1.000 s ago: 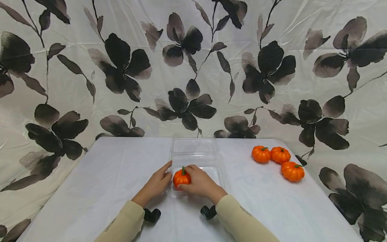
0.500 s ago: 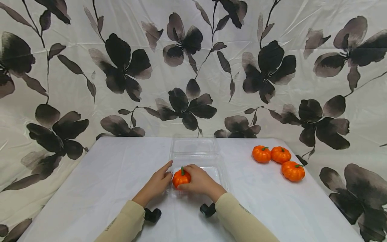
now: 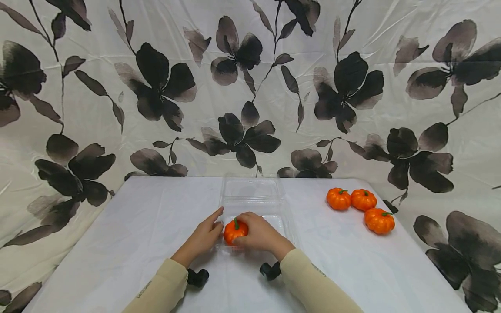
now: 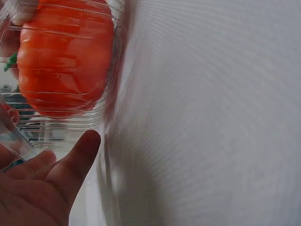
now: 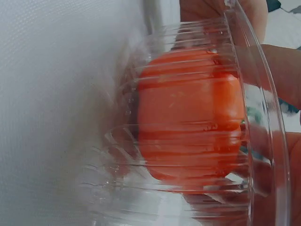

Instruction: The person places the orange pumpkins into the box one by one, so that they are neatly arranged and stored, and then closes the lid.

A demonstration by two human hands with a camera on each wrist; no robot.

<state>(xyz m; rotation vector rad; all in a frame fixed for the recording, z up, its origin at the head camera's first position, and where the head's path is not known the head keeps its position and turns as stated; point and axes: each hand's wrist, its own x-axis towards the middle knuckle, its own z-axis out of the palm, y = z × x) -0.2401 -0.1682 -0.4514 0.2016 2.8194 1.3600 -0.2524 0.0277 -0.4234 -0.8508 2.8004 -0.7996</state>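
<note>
A small orange pumpkin [image 3: 233, 233] with a green stem sits in the near left part of a clear plastic clamshell container [image 3: 278, 224]. My right hand [image 3: 258, 234] reaches over the container's near side and grips the pumpkin, thumb in front and fingers behind. In both wrist views the pumpkin [image 4: 66, 61] shows through the ribbed clear wall. My left hand [image 3: 202, 238] is at the container's left side, its fingers extended along the wall. In the left wrist view, a fingertip is right at the ribbed corner.
Three more orange pumpkins [image 3: 338, 199] stand close together at the table's back right. The container's lid [image 3: 252, 189] lies folded back toward the far edge of the white-covered table [image 3: 156, 217]. Behind hangs a flower-patterned cloth [image 3: 289, 130]. Black wrist cameras [image 3: 197, 278] hang beneath both sleeves.
The pumpkin and my right hand have shifted very slightly to the right. My left hand and the other pumpkins hold their places.
</note>
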